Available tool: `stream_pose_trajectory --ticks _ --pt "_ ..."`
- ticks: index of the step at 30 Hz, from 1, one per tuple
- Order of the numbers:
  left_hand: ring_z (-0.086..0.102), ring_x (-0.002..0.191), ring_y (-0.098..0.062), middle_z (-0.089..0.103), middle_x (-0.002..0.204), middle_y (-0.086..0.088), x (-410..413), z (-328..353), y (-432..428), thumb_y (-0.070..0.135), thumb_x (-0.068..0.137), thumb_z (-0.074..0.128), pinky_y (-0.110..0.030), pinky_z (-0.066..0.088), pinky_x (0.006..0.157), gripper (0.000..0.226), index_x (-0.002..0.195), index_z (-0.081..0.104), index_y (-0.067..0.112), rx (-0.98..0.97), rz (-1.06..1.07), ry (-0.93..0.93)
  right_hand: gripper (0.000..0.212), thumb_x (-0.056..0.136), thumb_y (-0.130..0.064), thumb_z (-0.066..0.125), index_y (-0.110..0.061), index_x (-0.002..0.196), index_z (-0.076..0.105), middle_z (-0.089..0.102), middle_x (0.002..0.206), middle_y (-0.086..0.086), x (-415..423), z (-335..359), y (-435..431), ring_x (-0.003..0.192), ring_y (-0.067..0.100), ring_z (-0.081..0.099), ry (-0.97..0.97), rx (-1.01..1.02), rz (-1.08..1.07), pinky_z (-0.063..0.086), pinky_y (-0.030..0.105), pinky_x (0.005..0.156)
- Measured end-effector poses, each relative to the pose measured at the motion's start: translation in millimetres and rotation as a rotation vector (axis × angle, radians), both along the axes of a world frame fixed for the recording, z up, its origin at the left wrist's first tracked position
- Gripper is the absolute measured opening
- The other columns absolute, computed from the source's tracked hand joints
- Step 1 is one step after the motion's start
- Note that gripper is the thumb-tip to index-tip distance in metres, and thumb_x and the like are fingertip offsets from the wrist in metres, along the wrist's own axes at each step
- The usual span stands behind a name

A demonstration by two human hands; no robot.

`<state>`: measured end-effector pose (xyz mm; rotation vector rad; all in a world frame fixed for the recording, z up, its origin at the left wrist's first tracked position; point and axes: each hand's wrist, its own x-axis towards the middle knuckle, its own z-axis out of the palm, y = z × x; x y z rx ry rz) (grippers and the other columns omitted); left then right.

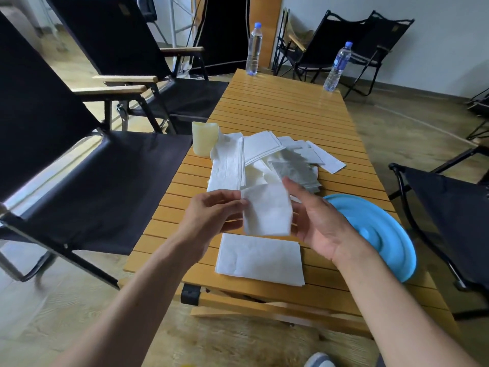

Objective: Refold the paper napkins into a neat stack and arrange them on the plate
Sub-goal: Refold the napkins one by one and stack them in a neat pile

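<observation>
A white paper napkin (267, 211) hangs above the wooden slat table (285, 107). My left hand (211, 210) pinches its left edge between thumb and fingers. My right hand (317, 221) is at its right edge with fingers spread, thumb tip on the upper right corner; the fingers behind the napkin are hidden. Below it lies a folded napkin stack (260, 258) near the table's front edge. A loose pile of unfolded napkins (264, 157) lies in the middle of the table. A blue plate (381, 231) sits at the right front, bare.
A cream candle (204, 138) stands at the table's left edge beside the pile. Two water bottles (253, 49) (337, 67) stand at the far end. Black folding chairs (79, 154) flank the table left and right (455, 207).
</observation>
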<state>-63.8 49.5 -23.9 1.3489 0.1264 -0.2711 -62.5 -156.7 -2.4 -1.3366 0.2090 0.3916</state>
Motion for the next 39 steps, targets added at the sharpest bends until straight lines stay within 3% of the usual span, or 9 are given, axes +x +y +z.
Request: stream_pose_trajectory --ticks 2,6,12,18,23,26,30,36,39 --pt "0.073 0.083 -0.018 0.076 0.092 -0.007 0.2 4.4 0.7 0.014 0.085 0.076 -0.028 0.060 0.070 0.012 0.094 0.075 0.007 -0.042 -0.036 0.010 0.059 0.069 -0.062 0.080 -0.032 0.119 0.071 0.071 0.121 0.006 0.4 2.4 -3.9 0.088 0.019 0.063 -0.045 -0.007 0.108 0.046 0.037 0.080" --pt "0.070 0.081 -0.016 0.075 0.091 -0.006 -0.1 8.3 1.2 0.015 0.088 0.072 -0.026 0.057 0.066 0.011 0.096 0.075 0.009 -0.066 -0.059 0.002 0.052 0.074 -0.048 0.076 -0.034 0.123 0.068 0.065 0.129 -0.001 -0.3 5.2 -11.0 0.098 0.012 0.060 -0.244 -0.189 0.306 0.042 0.029 0.073" --pt "0.071 0.085 -0.023 0.074 0.102 -0.015 0.3 7.6 1.2 0.017 0.092 0.068 -0.037 0.063 0.071 0.023 0.106 0.071 -0.001 -0.077 -0.031 0.042 0.049 0.081 -0.041 0.069 -0.022 0.126 0.068 0.070 0.125 0.006 0.2 -2.1 -18.7 0.121 0.027 0.062 -0.315 -0.281 0.399 0.043 0.043 0.107" --pt "0.074 0.068 -0.020 0.072 0.087 -0.008 1.4 7.3 4.4 0.011 0.094 0.066 -0.034 0.061 0.057 0.008 0.093 0.074 0.013 -0.046 0.111 0.077 0.040 0.067 -0.028 0.090 -0.023 0.103 0.072 0.076 0.106 0.006 5.5 -7.1 -26.2 0.093 0.020 0.074 -0.183 -0.324 0.164 0.057 0.027 0.070" --pt "0.070 0.084 -0.025 0.062 0.101 -0.010 2.3 6.0 14.3 0.011 0.103 0.049 -0.034 0.060 0.058 0.025 0.093 0.069 0.023 0.185 -0.034 -0.068 0.036 0.080 -0.012 0.082 -0.029 0.106 0.066 0.070 0.117 0.012 9.2 -14.6 -28.0 0.095 0.025 0.072 -0.070 -0.324 -0.017 0.056 0.041 0.081" --pt "0.072 0.094 -0.025 0.072 0.109 -0.008 2.3 9.7 20.6 -0.002 0.097 0.038 -0.032 0.059 0.065 0.047 0.087 0.080 0.016 0.146 -0.191 -0.111 0.028 0.087 -0.006 0.074 -0.031 0.099 0.069 0.070 0.113 0.011 9.2 -14.3 -28.6 0.093 0.023 0.069 -0.069 -0.306 -0.048 0.056 0.033 0.067" --pt "0.070 0.097 -0.006 0.075 0.107 0.011 1.2 6.3 25.6 -0.019 0.083 0.057 -0.018 0.057 0.074 0.058 0.112 0.075 0.027 0.446 -0.252 -0.377 0.019 0.094 -0.003 0.062 -0.018 0.097 0.074 0.070 0.105 0.007 10.7 -11.3 -29.1 0.082 0.015 0.070 -0.027 -0.155 -0.060 0.056 0.026 0.056" --pt "0.065 0.084 0.014 0.066 0.093 0.027 3.6 1.9 18.8 0.012 0.084 0.076 -0.001 0.046 0.067 0.022 0.106 0.078 0.013 0.685 -0.054 -0.688 0.037 0.085 0.010 0.042 0.000 0.103 0.073 0.063 0.123 0.021 8.6 -2.1 -38.0 0.091 0.029 0.072 0.064 0.137 -0.020 0.059 0.032 0.065" --pt "0.062 0.078 -0.001 0.065 0.081 0.021 5.0 0.2 20.7 0.033 0.088 0.071 -0.010 0.043 0.059 0.018 0.090 0.080 0.018 0.735 0.004 -0.642 0.040 0.080 0.019 0.058 -0.005 0.107 0.075 0.070 0.116 0.013 4.7 -2.1 -36.8 0.100 0.021 0.074 -0.102 -0.074 0.065 0.058 0.026 0.074"
